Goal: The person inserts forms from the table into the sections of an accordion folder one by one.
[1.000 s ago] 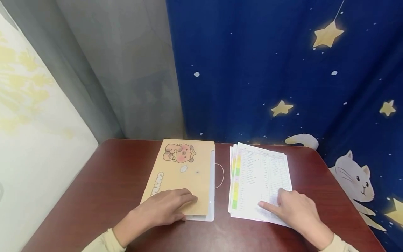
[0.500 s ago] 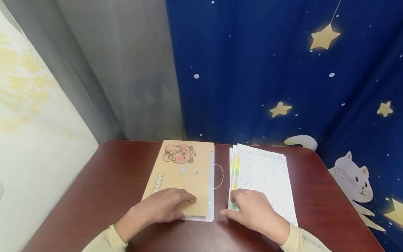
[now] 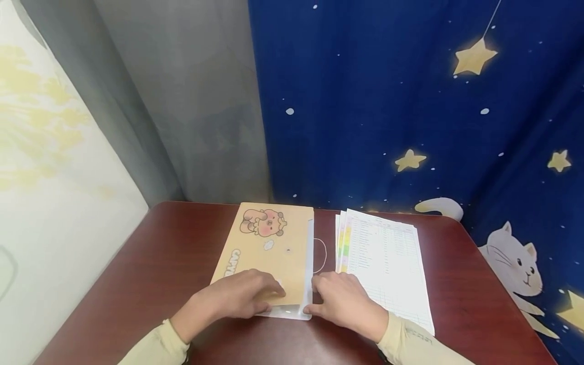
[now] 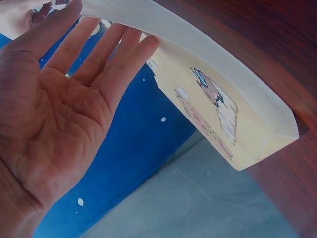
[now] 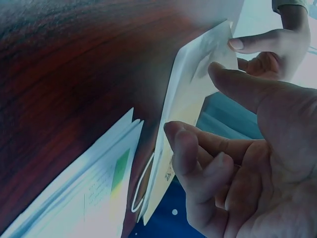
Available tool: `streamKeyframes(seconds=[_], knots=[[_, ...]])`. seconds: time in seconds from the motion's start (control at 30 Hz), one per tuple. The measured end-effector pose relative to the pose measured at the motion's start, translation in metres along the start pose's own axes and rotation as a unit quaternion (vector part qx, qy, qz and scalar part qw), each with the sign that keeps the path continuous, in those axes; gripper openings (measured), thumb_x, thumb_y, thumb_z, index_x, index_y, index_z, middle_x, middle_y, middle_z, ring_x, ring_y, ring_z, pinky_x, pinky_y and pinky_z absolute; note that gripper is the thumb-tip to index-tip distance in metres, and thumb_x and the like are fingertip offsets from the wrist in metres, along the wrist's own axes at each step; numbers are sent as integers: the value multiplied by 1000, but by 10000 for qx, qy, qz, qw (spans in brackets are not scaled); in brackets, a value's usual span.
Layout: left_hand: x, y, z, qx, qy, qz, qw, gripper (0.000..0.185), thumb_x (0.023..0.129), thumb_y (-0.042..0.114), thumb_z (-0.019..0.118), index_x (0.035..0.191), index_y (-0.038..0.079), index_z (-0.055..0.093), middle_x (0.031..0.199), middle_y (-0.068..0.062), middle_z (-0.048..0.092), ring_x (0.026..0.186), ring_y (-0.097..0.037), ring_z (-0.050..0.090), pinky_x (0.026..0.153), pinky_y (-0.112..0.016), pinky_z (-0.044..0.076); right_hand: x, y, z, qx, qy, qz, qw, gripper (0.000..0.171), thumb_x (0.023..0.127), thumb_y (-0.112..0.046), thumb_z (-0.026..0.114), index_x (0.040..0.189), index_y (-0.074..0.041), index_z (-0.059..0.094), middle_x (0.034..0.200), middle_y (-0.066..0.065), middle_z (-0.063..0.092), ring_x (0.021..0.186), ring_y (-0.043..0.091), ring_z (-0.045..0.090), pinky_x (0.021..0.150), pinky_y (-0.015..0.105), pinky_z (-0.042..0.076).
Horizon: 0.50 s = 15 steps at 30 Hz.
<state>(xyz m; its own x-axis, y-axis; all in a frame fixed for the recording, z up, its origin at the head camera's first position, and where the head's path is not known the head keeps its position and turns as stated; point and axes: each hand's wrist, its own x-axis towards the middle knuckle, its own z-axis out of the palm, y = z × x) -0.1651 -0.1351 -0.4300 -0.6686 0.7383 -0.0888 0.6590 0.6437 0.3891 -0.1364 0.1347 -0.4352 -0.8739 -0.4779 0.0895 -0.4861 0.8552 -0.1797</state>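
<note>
Lying flat near the middle of the dark red wooden worktop (image 3: 150,263) — a beige cardboard folder with a cartoon bear print (image 3: 269,253), white elastic loop (image 3: 319,255) sticking out at its right edge. Left hand (image 3: 244,294) resting on the folder's near end, fingers straight and relaxed, pressing the cover rather than gripping it. Right hand (image 3: 339,299) just beside the folder's near right corner, fingers loosely curled, thumb at the corner; hard to tell whether pinching or only touching. Just right of the folder — a stack of white printed sheets with coloured side tabs (image 3: 383,263), apart from both hands. Behind, a blue curtain with yellow stars and a white cat (image 3: 410,116).
</note>
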Motion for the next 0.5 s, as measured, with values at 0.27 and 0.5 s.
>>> streamKeyframes(seconds=[0.27, 0.5], knots=[[2, 2, -6, -348, -34, 118, 9993, 29, 98, 14, 72, 122, 28, 78, 112, 19, 76, 95, 3, 66, 90, -23, 56, 4, -3, 4, -231, 103, -223, 9994, 43, 76, -52, 91, 74, -21, 61, 66, -13, 50, 57, 6, 45, 48, 27, 33], [-1, 2, -7, -654, 129, 157, 9977, 32, 101, 8, 65, 123, 29, 75, 109, 16, 78, 82, 5, 62, 78, -19, 53, 7, -6, 8, -398, 29, -218, 9990, 44, 74, -51, 92, 74, -22, 59, 66, -12, 52, 54, 10, 44, 46, 30, 31]])
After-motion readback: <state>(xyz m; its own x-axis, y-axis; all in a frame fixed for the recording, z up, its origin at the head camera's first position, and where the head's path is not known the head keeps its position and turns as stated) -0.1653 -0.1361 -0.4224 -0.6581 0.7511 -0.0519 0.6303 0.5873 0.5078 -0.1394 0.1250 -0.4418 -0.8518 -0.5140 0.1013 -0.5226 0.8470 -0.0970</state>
